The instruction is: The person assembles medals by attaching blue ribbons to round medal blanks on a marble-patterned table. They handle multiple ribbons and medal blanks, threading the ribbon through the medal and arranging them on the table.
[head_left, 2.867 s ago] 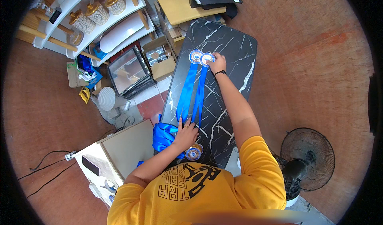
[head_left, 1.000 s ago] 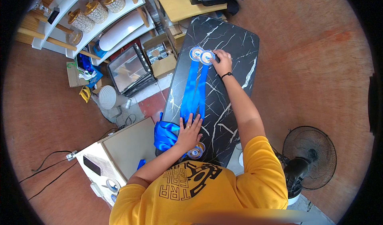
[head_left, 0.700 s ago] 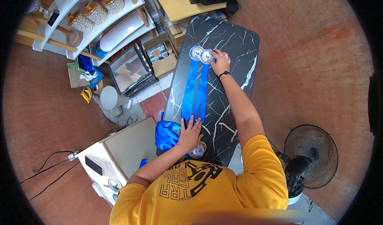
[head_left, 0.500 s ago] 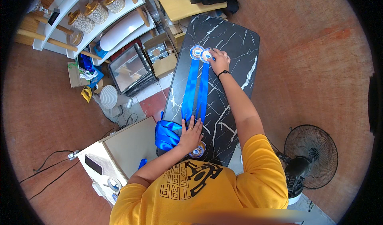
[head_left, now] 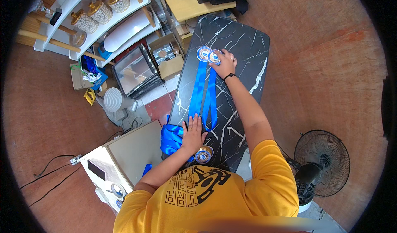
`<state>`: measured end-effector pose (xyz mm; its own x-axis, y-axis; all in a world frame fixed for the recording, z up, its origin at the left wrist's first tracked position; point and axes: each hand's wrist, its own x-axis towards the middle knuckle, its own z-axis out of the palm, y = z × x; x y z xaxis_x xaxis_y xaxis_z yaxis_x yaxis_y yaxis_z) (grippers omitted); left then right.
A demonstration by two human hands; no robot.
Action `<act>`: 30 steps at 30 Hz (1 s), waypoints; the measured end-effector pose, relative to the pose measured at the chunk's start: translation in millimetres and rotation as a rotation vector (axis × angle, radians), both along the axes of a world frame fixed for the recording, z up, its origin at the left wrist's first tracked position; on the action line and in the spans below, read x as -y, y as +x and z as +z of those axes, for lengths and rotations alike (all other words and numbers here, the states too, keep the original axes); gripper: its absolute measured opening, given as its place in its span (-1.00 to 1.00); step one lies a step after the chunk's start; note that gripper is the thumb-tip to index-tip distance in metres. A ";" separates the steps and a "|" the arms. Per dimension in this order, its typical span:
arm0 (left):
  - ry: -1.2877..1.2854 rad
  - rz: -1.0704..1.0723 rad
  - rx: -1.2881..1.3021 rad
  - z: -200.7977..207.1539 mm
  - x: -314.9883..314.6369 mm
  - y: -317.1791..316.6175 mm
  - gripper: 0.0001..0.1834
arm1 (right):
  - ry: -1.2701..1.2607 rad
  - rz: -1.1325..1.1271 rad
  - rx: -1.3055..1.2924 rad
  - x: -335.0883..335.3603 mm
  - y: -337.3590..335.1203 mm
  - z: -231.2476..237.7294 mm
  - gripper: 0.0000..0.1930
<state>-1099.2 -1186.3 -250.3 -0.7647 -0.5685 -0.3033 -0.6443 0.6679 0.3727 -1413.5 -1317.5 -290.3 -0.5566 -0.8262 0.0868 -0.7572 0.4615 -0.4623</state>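
Two round medals lie side by side at the far part of the black marbled table (head_left: 244,84), each with a blue ribbon running toward me. My right hand (head_left: 226,64) is closed on the edge of the right medal (head_left: 214,57), which slightly overlaps the left medal (head_left: 204,54). My left hand (head_left: 193,136) lies flat, fingers stretched, on the near end of the left ribbon (head_left: 198,90). The right ribbon (head_left: 211,98) ends in a loop just beside its fingertips. A heap of blue ribbon (head_left: 170,138) is left of that hand, and more medals (head_left: 203,154) are stacked close to my body.
A black fan (head_left: 320,162) stands on the right. Along the left are a cabinet (head_left: 136,150) with a phone (head_left: 96,170) and a tape roll (head_left: 118,190), a white shelf (head_left: 93,40) with jars, and an open cardboard box (head_left: 170,67). A yellow desk (head_left: 178,3) sits beyond the table.
My left hand has shifted slightly left, off the right ribbon, whose near end now spreads into a loop. My right hand and its medal have moved only a little.
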 end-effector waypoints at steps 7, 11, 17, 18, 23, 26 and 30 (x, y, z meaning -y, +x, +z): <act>-0.059 -0.068 0.139 -1.7 3.0 7.1 -0.19 | 0.049 -0.022 0.012 4.5 2.3 -2.3 -0.39; -0.085 -0.080 0.168 4.5 5.7 9.2 -0.19 | 0.048 -0.033 0.013 5.6 4.6 -0.9 -0.40; -0.155 -0.041 0.023 14.4 4.1 6.2 -0.20 | 0.038 -0.044 0.022 6.1 5.9 1.7 -0.42; -0.094 -0.111 0.041 14.1 2.0 3.7 -0.20 | 0.030 -0.044 0.023 5.7 4.8 1.5 -0.43; -0.111 -0.273 0.043 7.7 -9.9 -4.2 -0.25 | 0.017 -0.015 0.014 2.7 -2.0 -1.2 -0.48; -0.115 -0.245 0.054 7.7 -12.8 -0.1 -0.33 | 0.026 -0.004 0.007 2.5 -2.6 -2.6 -0.49; -0.086 -0.191 0.040 12.0 -10.8 6.5 -0.40 | 0.055 -0.003 0.014 4.3 -2.6 -2.1 -0.50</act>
